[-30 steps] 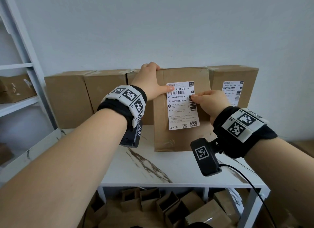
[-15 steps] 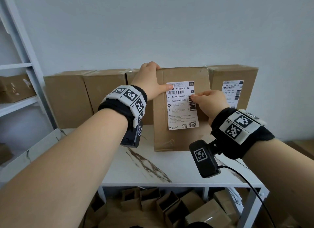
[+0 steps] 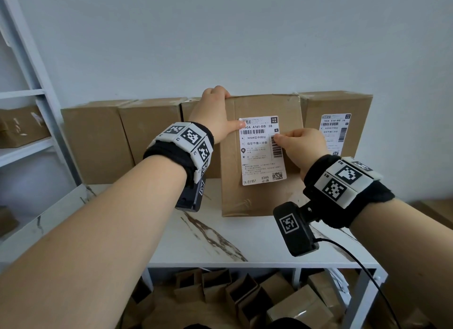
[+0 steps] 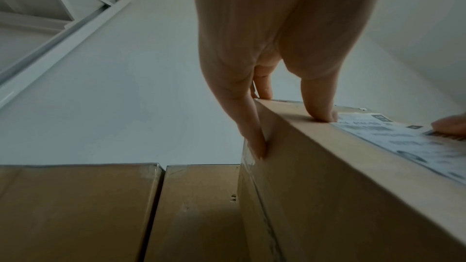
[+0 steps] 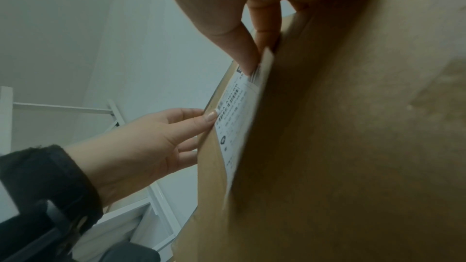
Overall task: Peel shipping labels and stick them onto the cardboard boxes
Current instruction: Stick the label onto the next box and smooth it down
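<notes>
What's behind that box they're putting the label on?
Behind the front box, another cardboard box peeks out at the left hand, part of a row along the wall. Most of it is hidden, so whether it carries a label can't be seen.

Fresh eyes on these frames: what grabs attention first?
The white shipping label on the front of the middle cardboard box, with the left hand gripping the box's top corner and the right hand pinching the label's right edge. To its right, a second box already wears a label.

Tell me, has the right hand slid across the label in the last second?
No. The right hand stays put, fingers pinching the label at its side barcode.
</notes>
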A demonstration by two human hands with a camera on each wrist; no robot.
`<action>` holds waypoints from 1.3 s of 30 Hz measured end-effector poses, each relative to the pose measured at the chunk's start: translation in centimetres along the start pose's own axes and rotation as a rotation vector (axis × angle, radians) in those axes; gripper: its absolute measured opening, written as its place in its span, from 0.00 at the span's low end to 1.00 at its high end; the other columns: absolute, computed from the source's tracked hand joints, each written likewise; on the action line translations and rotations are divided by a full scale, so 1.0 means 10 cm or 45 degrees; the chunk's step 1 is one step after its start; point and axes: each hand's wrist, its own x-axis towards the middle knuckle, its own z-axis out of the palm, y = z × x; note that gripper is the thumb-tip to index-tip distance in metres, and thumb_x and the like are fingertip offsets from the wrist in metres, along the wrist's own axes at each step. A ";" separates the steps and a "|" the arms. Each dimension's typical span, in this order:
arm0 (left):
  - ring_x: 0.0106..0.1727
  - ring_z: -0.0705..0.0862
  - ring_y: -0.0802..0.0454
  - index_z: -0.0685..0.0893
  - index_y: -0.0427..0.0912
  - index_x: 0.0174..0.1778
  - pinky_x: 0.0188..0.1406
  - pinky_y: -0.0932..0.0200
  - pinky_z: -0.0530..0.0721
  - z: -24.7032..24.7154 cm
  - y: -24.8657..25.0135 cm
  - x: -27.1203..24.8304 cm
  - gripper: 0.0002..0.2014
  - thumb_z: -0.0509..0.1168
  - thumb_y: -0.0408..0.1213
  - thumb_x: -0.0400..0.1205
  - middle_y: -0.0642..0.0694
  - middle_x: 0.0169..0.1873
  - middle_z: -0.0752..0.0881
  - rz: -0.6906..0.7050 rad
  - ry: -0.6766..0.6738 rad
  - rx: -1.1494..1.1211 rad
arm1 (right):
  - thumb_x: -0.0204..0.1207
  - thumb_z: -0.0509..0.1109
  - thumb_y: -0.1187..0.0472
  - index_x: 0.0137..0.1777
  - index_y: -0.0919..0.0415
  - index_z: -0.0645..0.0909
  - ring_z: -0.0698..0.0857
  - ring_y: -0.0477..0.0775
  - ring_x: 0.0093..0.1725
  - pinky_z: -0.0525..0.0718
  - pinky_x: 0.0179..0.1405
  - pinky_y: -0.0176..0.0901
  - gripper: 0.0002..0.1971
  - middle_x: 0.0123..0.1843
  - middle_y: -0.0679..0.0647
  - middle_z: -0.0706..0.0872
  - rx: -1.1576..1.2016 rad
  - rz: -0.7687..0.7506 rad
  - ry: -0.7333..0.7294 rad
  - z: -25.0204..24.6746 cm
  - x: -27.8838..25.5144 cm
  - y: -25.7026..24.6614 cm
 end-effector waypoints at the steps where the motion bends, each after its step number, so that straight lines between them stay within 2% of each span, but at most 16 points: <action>1: 0.70 0.73 0.49 0.68 0.41 0.72 0.65 0.59 0.70 0.00 0.00 0.00 0.34 0.73 0.48 0.74 0.44 0.71 0.70 0.002 0.001 0.004 | 0.76 0.70 0.59 0.29 0.57 0.79 0.90 0.61 0.47 0.87 0.53 0.60 0.14 0.44 0.59 0.90 -0.013 -0.012 0.002 0.00 0.00 0.00; 4: 0.69 0.74 0.49 0.68 0.41 0.72 0.65 0.59 0.70 0.00 0.00 0.00 0.34 0.73 0.48 0.74 0.44 0.71 0.70 0.005 -0.002 0.005 | 0.75 0.70 0.57 0.29 0.57 0.80 0.90 0.60 0.47 0.87 0.52 0.60 0.13 0.43 0.58 0.91 -0.051 -0.049 0.008 0.00 -0.01 0.00; 8: 0.69 0.74 0.49 0.68 0.41 0.72 0.64 0.59 0.70 0.00 0.00 0.01 0.34 0.73 0.48 0.74 0.44 0.71 0.70 0.004 -0.005 0.010 | 0.73 0.73 0.55 0.34 0.62 0.85 0.90 0.57 0.44 0.88 0.51 0.57 0.11 0.41 0.55 0.91 -0.101 -0.086 0.002 -0.02 0.01 0.04; 12: 0.68 0.74 0.49 0.68 0.41 0.72 0.64 0.59 0.71 0.00 0.00 0.01 0.34 0.73 0.48 0.74 0.43 0.71 0.70 0.006 -0.006 0.017 | 0.67 0.79 0.53 0.30 0.57 0.81 0.89 0.52 0.41 0.89 0.48 0.50 0.12 0.39 0.52 0.91 -0.150 -0.106 0.005 -0.03 0.05 0.07; 16: 0.68 0.75 0.48 0.68 0.41 0.72 0.64 0.58 0.71 0.01 0.00 0.02 0.34 0.74 0.49 0.73 0.43 0.70 0.71 0.006 -0.001 0.027 | 0.66 0.79 0.51 0.28 0.54 0.78 0.81 0.43 0.33 0.83 0.36 0.40 0.14 0.33 0.45 0.85 -0.253 -0.144 0.025 -0.04 0.07 0.06; 19: 0.68 0.75 0.48 0.68 0.41 0.72 0.63 0.59 0.71 0.01 0.00 0.02 0.34 0.73 0.49 0.73 0.43 0.71 0.71 0.006 -0.001 0.031 | 0.66 0.79 0.50 0.28 0.53 0.77 0.77 0.38 0.29 0.72 0.25 0.33 0.15 0.30 0.43 0.81 -0.343 -0.174 0.016 -0.05 0.08 0.05; 23: 0.68 0.74 0.48 0.68 0.41 0.72 0.63 0.59 0.71 0.00 -0.01 0.01 0.34 0.73 0.49 0.74 0.43 0.71 0.70 0.011 0.003 0.034 | 0.66 0.78 0.47 0.27 0.53 0.78 0.76 0.38 0.27 0.69 0.23 0.33 0.15 0.27 0.42 0.80 -0.449 -0.212 0.007 -0.09 0.08 0.03; 26: 0.68 0.74 0.48 0.68 0.41 0.72 0.64 0.58 0.71 0.01 -0.01 0.01 0.34 0.73 0.49 0.74 0.43 0.71 0.70 0.012 -0.004 0.032 | 0.65 0.78 0.45 0.23 0.55 0.73 0.75 0.42 0.26 0.69 0.23 0.36 0.21 0.25 0.45 0.78 -0.518 -0.226 0.033 -0.12 0.08 0.03; 28: 0.68 0.75 0.48 0.68 0.41 0.72 0.64 0.58 0.71 0.01 -0.01 0.02 0.34 0.73 0.49 0.74 0.43 0.71 0.70 0.013 -0.005 0.036 | 0.65 0.78 0.45 0.24 0.56 0.72 0.75 0.44 0.27 0.70 0.24 0.37 0.22 0.27 0.46 0.78 -0.522 -0.223 0.057 -0.13 0.09 0.03; 33: 0.68 0.74 0.48 0.68 0.41 0.72 0.63 0.58 0.71 0.01 -0.02 0.01 0.34 0.73 0.48 0.74 0.43 0.71 0.70 0.015 -0.008 0.021 | 0.71 0.74 0.48 0.24 0.57 0.69 0.73 0.48 0.27 0.69 0.26 0.40 0.22 0.26 0.49 0.75 -0.584 -0.259 0.063 -0.13 0.13 0.05; 34: 0.68 0.74 0.49 0.68 0.41 0.72 0.63 0.59 0.71 0.01 -0.03 0.01 0.34 0.73 0.48 0.74 0.43 0.71 0.70 0.016 -0.008 0.018 | 0.71 0.74 0.49 0.26 0.58 0.71 0.73 0.49 0.29 0.69 0.26 0.40 0.20 0.27 0.50 0.75 -0.622 -0.270 0.058 -0.13 0.12 0.03; 35: 0.68 0.74 0.49 0.68 0.41 0.72 0.63 0.59 0.71 0.01 -0.03 0.01 0.34 0.73 0.48 0.74 0.43 0.71 0.70 0.017 -0.008 0.017 | 0.71 0.74 0.49 0.33 0.59 0.74 0.75 0.51 0.33 0.70 0.28 0.40 0.16 0.33 0.52 0.77 -0.636 -0.267 0.059 -0.13 0.14 0.00; 36: 0.68 0.74 0.49 0.68 0.41 0.72 0.63 0.59 0.71 0.00 -0.03 0.01 0.34 0.73 0.48 0.74 0.44 0.71 0.70 0.017 -0.008 0.017 | 0.69 0.76 0.50 0.44 0.61 0.76 0.77 0.52 0.40 0.73 0.32 0.39 0.16 0.42 0.53 0.79 -0.624 -0.269 0.069 -0.13 0.13 -0.05; 38: 0.68 0.74 0.49 0.68 0.42 0.72 0.63 0.59 0.71 0.00 -0.03 0.01 0.34 0.73 0.49 0.73 0.44 0.71 0.70 0.015 -0.006 0.018 | 0.65 0.80 0.51 0.66 0.63 0.68 0.76 0.54 0.54 0.77 0.49 0.43 0.34 0.63 0.57 0.73 -0.562 -0.280 0.077 -0.12 0.14 -0.17; 39: 0.68 0.74 0.49 0.68 0.42 0.72 0.63 0.59 0.71 0.00 -0.03 0.01 0.34 0.73 0.49 0.73 0.44 0.71 0.70 0.014 -0.005 0.019 | 0.63 0.81 0.51 0.72 0.61 0.62 0.75 0.55 0.60 0.77 0.58 0.46 0.42 0.70 0.58 0.69 -0.560 -0.316 0.074 -0.10 0.16 -0.23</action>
